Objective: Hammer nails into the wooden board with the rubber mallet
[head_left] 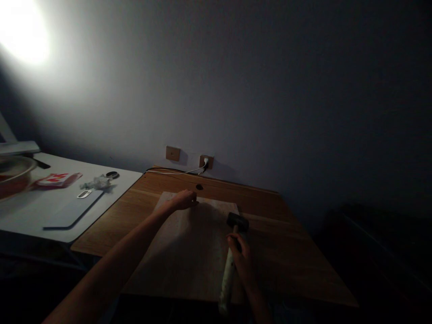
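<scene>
My right hand [240, 249] is closed around the handle of a mallet [237, 222] with a dark, block-shaped head. Its pale handle runs down toward the front edge of the table. The mallet's head is over the right side of a large, flat, pale board [192, 265]. Near the far edge of that board, my left hand [184, 200] has its fingers curled together. Anything between those fingers is too dark and small to make out.
The board lies on a wooden table [293, 265]. On the white table [23, 220] to the left are a flat scale [72, 213], crumpled clear plastic [99, 182], a red-and-white packet [59, 180] and a bowl [15, 177]. A plugged-in cable [178, 172] runs along the wall.
</scene>
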Action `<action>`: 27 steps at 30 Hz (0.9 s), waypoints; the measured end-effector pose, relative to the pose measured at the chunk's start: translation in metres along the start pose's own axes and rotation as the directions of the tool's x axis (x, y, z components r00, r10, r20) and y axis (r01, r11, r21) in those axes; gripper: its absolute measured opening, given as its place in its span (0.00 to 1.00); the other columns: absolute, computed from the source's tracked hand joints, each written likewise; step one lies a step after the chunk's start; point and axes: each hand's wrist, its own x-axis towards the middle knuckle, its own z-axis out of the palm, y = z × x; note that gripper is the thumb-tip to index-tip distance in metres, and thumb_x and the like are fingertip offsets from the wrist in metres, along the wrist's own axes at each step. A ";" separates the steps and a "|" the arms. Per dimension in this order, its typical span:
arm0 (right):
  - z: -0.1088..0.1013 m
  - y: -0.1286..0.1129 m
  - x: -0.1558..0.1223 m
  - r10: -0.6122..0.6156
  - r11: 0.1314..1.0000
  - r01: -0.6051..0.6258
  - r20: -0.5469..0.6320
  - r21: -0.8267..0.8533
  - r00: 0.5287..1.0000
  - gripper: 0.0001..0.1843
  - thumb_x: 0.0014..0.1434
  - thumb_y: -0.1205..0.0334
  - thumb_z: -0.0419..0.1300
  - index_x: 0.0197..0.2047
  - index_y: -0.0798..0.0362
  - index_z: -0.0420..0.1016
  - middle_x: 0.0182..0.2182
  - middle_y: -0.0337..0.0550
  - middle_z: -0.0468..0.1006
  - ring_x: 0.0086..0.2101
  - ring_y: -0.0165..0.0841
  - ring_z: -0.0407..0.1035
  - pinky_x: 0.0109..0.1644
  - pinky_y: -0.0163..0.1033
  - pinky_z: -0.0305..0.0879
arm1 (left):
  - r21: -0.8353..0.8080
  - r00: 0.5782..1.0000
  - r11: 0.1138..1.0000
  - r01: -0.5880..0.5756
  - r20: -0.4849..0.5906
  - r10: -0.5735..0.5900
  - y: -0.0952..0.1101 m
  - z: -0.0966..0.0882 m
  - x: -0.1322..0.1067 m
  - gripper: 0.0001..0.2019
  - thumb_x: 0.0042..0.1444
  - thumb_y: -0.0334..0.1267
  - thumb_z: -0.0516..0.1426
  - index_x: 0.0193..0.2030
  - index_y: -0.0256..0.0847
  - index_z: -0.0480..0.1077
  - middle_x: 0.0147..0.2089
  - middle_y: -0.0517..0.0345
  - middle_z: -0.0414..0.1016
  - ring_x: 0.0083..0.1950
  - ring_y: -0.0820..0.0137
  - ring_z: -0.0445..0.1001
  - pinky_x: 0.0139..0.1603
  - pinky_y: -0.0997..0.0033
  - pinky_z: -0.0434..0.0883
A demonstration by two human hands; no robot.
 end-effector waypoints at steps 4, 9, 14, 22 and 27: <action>0.000 0.000 0.001 -0.008 0.999 0.009 -0.012 0.034 1.000 0.22 0.54 0.40 0.60 0.34 0.51 0.81 0.34 0.48 0.83 0.36 0.43 0.75 0.40 0.41 0.70 | -0.187 0.992 0.981 0.053 -0.101 -0.072 -0.001 -0.003 0.006 0.14 0.58 0.43 0.54 0.24 0.39 0.67 0.21 0.62 0.62 0.25 0.73 0.65 0.27 0.76 0.61; 0.001 0.002 0.002 -0.006 1.000 0.006 -0.017 0.023 1.000 0.23 0.55 0.39 0.59 0.35 0.51 0.82 0.34 0.46 0.83 0.36 0.42 0.75 0.40 0.41 0.70 | -0.386 0.980 0.921 0.060 -0.154 -0.128 -0.006 -0.020 0.009 0.20 0.65 0.48 0.41 0.26 0.41 0.61 0.21 0.68 0.51 0.19 0.77 0.52 0.21 0.78 0.59; 0.002 0.002 0.002 -0.004 0.999 0.005 -0.033 0.040 0.999 0.25 0.53 0.37 0.60 0.34 0.52 0.82 0.33 0.49 0.82 0.36 0.43 0.75 0.41 0.42 0.70 | -0.360 0.981 0.928 0.095 -0.124 -0.149 -0.014 -0.020 -0.001 0.22 0.63 0.54 0.46 0.28 0.41 0.64 0.20 0.67 0.55 0.19 0.76 0.56 0.21 0.77 0.60; 0.003 0.007 0.003 -0.033 0.999 0.034 -0.018 0.015 0.999 0.23 0.55 0.39 0.59 0.34 0.51 0.81 0.31 0.47 0.82 0.34 0.41 0.74 0.37 0.41 0.68 | 0.008 0.998 0.998 0.069 0.013 -0.069 -0.018 -0.018 -0.021 0.05 0.51 0.41 0.64 0.33 0.44 0.78 0.33 0.55 0.79 0.38 0.64 0.77 0.39 0.73 0.67; 0.002 0.004 0.003 -0.036 0.999 0.036 -0.022 0.001 0.999 0.25 0.55 0.36 0.58 0.34 0.51 0.81 0.31 0.47 0.82 0.35 0.42 0.74 0.38 0.41 0.69 | 0.173 0.997 0.985 -0.006 0.079 -0.008 -0.007 -0.020 -0.024 0.05 0.55 0.34 0.62 0.38 0.45 0.79 0.44 0.53 0.82 0.46 0.62 0.79 0.46 0.71 0.68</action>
